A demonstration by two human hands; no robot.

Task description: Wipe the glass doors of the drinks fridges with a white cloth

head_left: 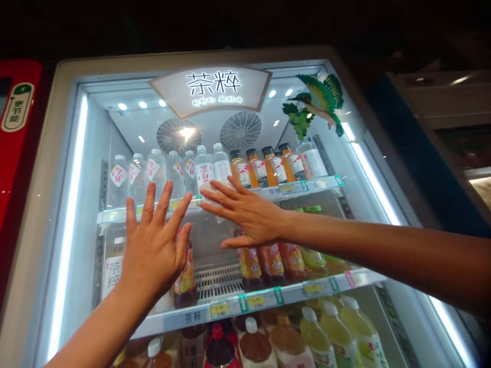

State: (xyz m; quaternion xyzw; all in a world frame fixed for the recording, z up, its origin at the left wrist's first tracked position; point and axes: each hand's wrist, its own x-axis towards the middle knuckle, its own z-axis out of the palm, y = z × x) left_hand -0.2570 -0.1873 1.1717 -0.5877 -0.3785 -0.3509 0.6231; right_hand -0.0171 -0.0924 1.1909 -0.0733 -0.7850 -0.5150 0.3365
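Note:
A lit drinks refrigerator (49, 168) stands before me, bottles showing through its front. My left hand (157, 245) is raised at centre left, fingers spread, over the upper and middle shelves. From the right reaches my right hand (251, 212), fingers spread and pointing left. Neither hand holds anything. Whether they touch the glass, I cannot tell. Clear bottles (155, 166) with white caps stand behind my fingertips on the upper shelf, beside amber bottles (272, 166) with black caps. Below my right hand are reddish-orange drink bottles (249, 263), partly hidden by it.
The bottom row holds several yellow-green bottles (339, 332) and brown drink bottles (255, 347). A white fan-shaped sign (215, 92) and a bird decoration (320, 99) are at the top. A red cabinet (15, 168) stands at the left.

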